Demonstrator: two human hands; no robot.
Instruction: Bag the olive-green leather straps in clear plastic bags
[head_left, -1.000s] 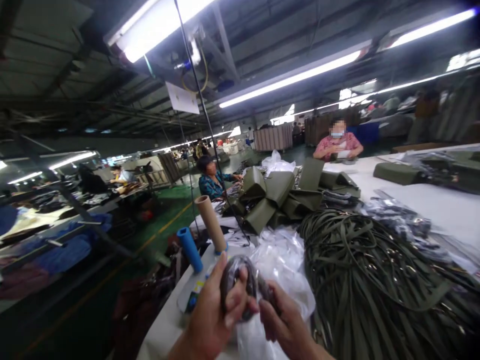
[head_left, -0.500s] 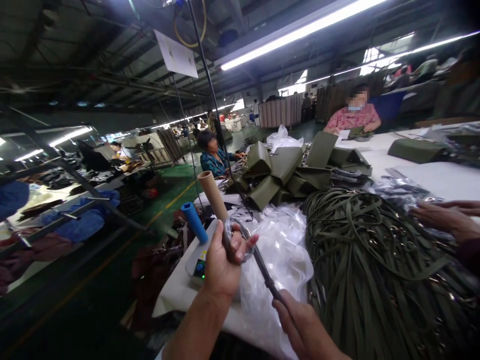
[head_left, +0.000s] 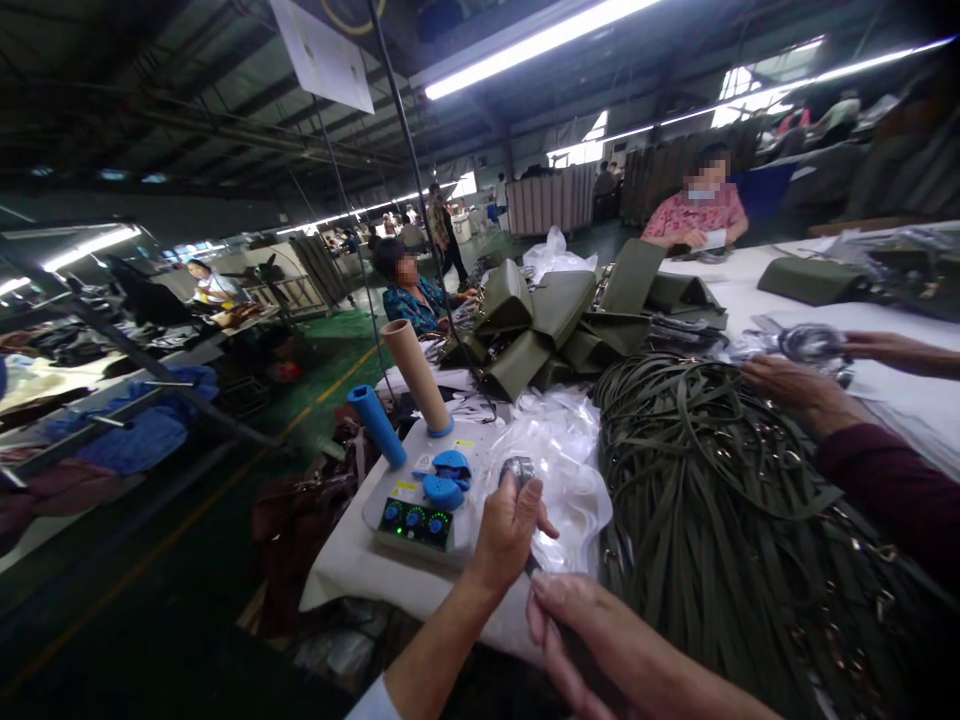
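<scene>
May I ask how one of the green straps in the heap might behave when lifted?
The green straps are probably floppy, since they lie in loose curves. One may snag neighbours, as they overlap closely, and the metal fittings could make parts hang heavier.

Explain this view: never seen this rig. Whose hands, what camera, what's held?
No robot here: these are a person's bare hands, filmed by a camera worn on their head. The left hand grips a shiny bundle; the right hand seems to hold a dark strip. On the white table: green straps, crumpled plastic, olive bag-like pieces and a device with blue knobs. The hands at right are another person's.
</scene>
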